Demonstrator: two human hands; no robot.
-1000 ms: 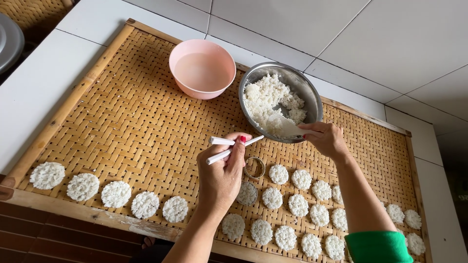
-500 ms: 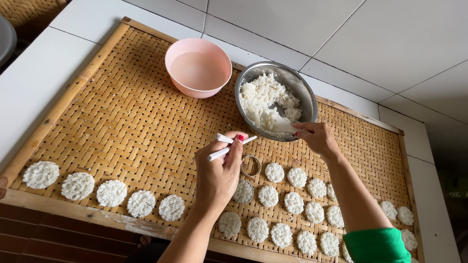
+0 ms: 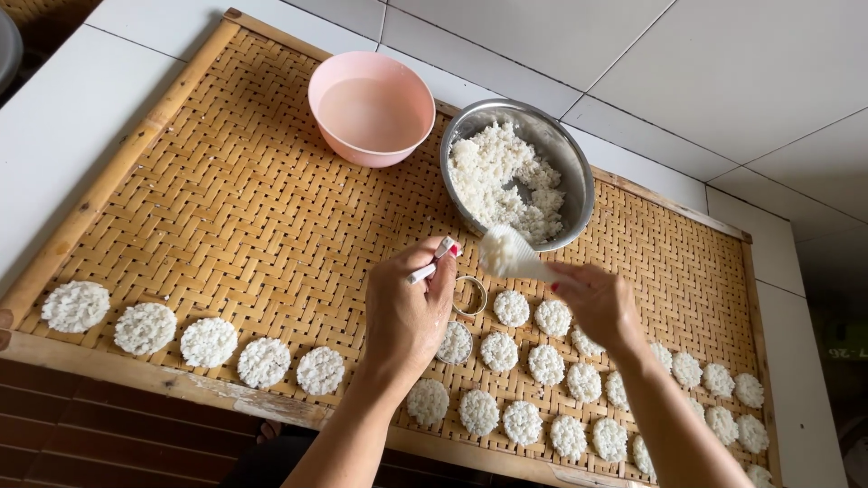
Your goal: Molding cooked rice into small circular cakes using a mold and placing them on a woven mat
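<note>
My right hand point(image 3: 600, 305) holds a white spoon point(image 3: 508, 255) heaped with cooked rice, just in front of the steel bowl of rice point(image 3: 518, 174). My left hand point(image 3: 411, 312) grips a short white stick point(image 3: 432, 263) between thumb and fingers. A small metal ring mould point(image 3: 469, 295) lies on the woven bamboo tray point(image 3: 208, 217) between both hands, below the spoon. Several round white rice cakes point(image 3: 512, 308) sit in rows around the ring and along the tray's near edge.
A pink bowl of water point(image 3: 371, 107) stands on the tray left of the steel bowl. More rice cakes point(image 3: 145, 327) line the near left edge. The tray rests on a white tiled surface point(image 3: 54, 99). A dark wooden ledge point(image 3: 108, 425) runs below.
My right hand has lifted the spoon out of the steel bowl with rice on it and brought it toward the ring mould. The left hand has stayed over the tray.
</note>
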